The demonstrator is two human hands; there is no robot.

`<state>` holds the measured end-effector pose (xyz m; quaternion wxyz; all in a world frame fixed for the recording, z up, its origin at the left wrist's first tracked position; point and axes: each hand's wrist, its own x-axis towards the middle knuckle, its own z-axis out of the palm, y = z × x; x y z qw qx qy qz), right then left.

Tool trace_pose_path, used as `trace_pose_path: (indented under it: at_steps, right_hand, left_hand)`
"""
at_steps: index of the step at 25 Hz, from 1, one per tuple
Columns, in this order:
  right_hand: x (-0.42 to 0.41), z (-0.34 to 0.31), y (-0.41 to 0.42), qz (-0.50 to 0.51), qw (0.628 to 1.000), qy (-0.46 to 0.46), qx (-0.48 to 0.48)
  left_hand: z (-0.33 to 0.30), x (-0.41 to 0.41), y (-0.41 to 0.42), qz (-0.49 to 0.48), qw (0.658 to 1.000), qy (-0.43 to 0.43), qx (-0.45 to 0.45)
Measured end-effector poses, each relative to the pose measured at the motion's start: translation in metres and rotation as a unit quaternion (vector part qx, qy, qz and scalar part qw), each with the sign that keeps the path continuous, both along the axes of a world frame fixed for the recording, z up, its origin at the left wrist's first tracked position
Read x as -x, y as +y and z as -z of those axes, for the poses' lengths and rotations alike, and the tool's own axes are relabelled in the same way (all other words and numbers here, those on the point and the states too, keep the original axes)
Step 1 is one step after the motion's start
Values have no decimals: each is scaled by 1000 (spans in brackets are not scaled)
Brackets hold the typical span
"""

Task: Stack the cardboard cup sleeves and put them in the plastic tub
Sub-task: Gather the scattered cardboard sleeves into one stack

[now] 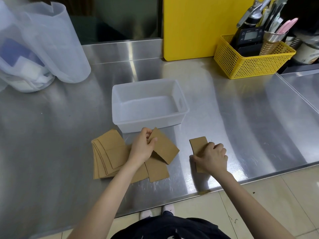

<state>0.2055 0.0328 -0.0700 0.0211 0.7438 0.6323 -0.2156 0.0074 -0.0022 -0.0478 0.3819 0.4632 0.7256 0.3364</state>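
Observation:
A translucent white plastic tub (183, 107) stands on the steel counter, with nothing inside it. Just in front of it my left hand (142, 147) pinches one flat brown cardboard sleeve (165, 150) by its upper edge, lifted and tilted. A fanned pile of several sleeves (107, 156) lies to the left of that hand, and more loose sleeves (158, 171) lie under it. To the right my right hand (213, 158) grips a small squared stack of sleeves (198, 144) resting on the counter.
A yellow mesh basket (246, 64) with a scale and utensils stands at the back right beside a yellow board (195, 26). Rolled translucent plastic sheets and a bag (34, 49) fill the back left. The counter's front edge (224, 185) runs close below my hands.

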Motion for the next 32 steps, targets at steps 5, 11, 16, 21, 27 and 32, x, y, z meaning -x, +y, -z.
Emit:
trace_pose_path:
  at_steps: [5,11,16,21,27,32]
  right_hand:
    - [4,3,2,19,999,28,6]
    - [11,-8,-2,-25,991,127,-19]
    - [30,-31,-13,-177,953,240,-56]
    - [48,-39,-15,-264,934,236,-54]
    - [58,-38,-15,-317,920,228,-30]
    - [62,-40,-16,-337,916,213,-40]
  left_hand:
    - [4,3,-7,-10,1000,11,18]
    - [3,6,-13,-26,999,-23,20]
    - [2,7,-18,-45,996,-77,17]
    - [-8,6,-23,-50,985,-163,10]
    - [-17,8,-29,-57,975,-217,3]
    - [-19,12,-34,-37,973,-228,-4]
